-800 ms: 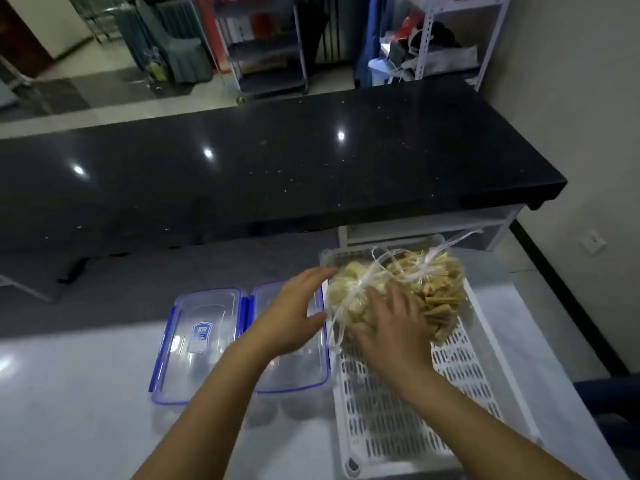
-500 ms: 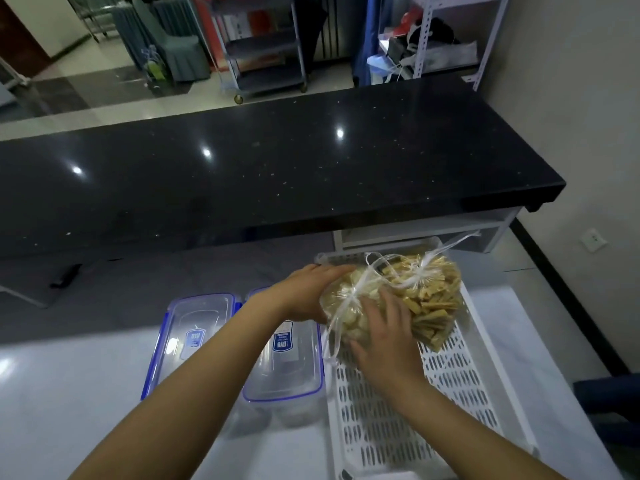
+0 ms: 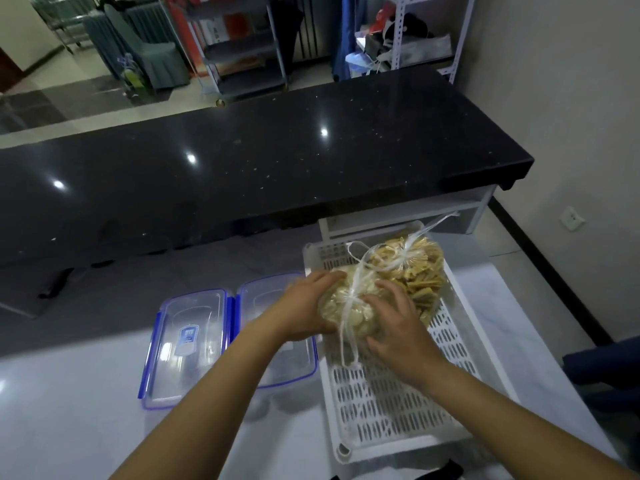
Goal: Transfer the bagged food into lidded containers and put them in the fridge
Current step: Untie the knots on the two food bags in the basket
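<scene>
A clear bag of pale round food pieces (image 3: pixel 349 308), tied with a white string, is gripped on both sides by my left hand (image 3: pixel 304 306) and my right hand (image 3: pixel 401 327) over the left edge of a white slotted tray (image 3: pixel 391 403). A second tied bag of tan strips (image 3: pixel 415 268) lies behind it in the tray. Two clear lidded containers with blue clips stand side by side left of the tray: the left container (image 3: pixel 187 344) is fully visible, the right container (image 3: pixel 277 362) is partly hidden by my left forearm.
The tray and containers rest on a pale marble-look counter (image 3: pixel 69 410). A raised black stone counter (image 3: pixel 242 168) runs across behind it. A wall (image 3: pixel 561 98) closes the right side, and metal shelving racks (image 3: pixel 242 46) stand far back.
Both hands have closed around the pale bag and drawn it slightly left and nearer, away from the tan bag. My left hand left the container lid earlier.
</scene>
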Tool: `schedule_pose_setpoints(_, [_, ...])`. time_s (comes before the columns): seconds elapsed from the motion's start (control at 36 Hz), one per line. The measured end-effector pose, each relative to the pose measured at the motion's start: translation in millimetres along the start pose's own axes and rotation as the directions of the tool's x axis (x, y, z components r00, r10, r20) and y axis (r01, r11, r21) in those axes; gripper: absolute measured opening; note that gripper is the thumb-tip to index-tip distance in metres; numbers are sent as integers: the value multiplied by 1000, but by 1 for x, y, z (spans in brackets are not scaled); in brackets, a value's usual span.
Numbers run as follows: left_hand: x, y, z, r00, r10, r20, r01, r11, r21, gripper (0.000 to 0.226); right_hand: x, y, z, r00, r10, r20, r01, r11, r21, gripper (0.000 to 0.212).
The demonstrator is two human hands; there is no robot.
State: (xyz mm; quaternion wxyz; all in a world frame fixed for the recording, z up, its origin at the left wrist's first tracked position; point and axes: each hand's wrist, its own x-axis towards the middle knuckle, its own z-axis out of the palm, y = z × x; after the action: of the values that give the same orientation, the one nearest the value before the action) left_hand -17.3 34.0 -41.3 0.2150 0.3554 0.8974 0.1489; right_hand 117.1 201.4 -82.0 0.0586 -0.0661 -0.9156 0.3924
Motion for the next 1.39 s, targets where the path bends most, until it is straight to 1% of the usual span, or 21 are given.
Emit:
schedule_pose_setpoints(0.06, [-8, 7, 10, 999, -6, -43, 6, 1000, 9, 96, -6, 7, -11, 998, -41, 43, 41, 999, -10, 61])
schedule_pose_setpoints(0.17, [-26, 29, 35, 991, -23, -135, 17, 999, -48, 91, -19, 20, -36, 986, -91, 142, 101, 993, -61, 61])
schedule_pose_setpoints(0.31, [-47, 58, 64, 978, -32, -207, 14, 996, -86, 88, -42, 34, -66, 966, -160, 206, 183, 978, -99, 60])
schedule_pose_setpoints(0.39, [-57, 74, 75, 976, -16, -219, -1, 997, -78, 87, -57, 42, -78, 959, -175, 223, 205, 972, -117, 61])
schedule_pose_setpoints(0.47, [-65, 87, 83, 978, -9, -209, -3, 998, -58, 85, -71, 47, -87, 953, -134, 271, 179, 973, -148, 63])
schedule_pose_setpoints(0.53, [-70, 91, 88, 984, -14, -180, 0, 997, -76, 85, -79, 49, -88, 948, -112, 297, 162, 975, -150, 63])
schedule_pose_setpoints(0.58, [-73, 90, 89, 989, -17, -150, 1, 994, -105, 86, -85, 49, -87, 951, -108, 288, 147, 983, -115, 60])
schedule_pose_setpoints(0.67, [-75, 87, 86, 995, 0, -101, -14, 990, -138, 86, -89, 40, -87, 968, -36, 250, 40, 999, -9, 48])
schedule_pose_setpoints(0.72, [-76, 85, 80, 997, -1, -73, -13, 983, -184, 84, -87, 33, -86, 984, 7, 179, -17, 999, 50, 38])
schedule_pose_setpoints(0.78, [-75, 85, 74, 994, -6, -105, -17, 974, -224, 72, -84, 28, -84, 996, 37, 76, -42, 996, 73, 26])
schedule_pose_setpoints(0.86, [-68, 88, 66, 979, 6, -204, -59, 966, -253, 47, -77, 21, -81, 997, 82, -3, -82, 995, 51, 22])
schedule_pose_setpoints(0.92, [-63, 93, 63, 974, 22, -227, -79, 966, -247, 35, -73, 17, -78, 994, 113, -2, -113, 994, 0, 21])
schedule_pose_setpoints(0.97, [-58, 98, 61, 975, 36, -221, -87, 970, -226, 27, -70, 14, -73, 989, 148, 4, -148, 988, -54, 20])
schedule_pose_setpoints(1.11, [-53, 106, 62, 978, 7, -206, -50, 978, -203, 25, -74, 11, -66, 979, 192, -72, -201, 970, -135, 13])
schedule_pose_setpoints(1.19, [-53, 108, 63, 971, 0, -241, -47, 981, -190, 24, -80, 10, -65, 973, 202, -112, -217, 965, -149, 12])
schedule_pose_setpoints(1.31, [-54, 112, 71, 948, -1, -319, -61, 981, -182, 19, -82, 11, -66, 978, 195, -77, -202, 974, -101, 9])
schedule_pose_setpoints(1.39, [-53, 114, 73, 936, -18, -350, -53, 980, -194, 15, -80, 11, -65, 983, 166, -73, -171, 982, -78, 7])
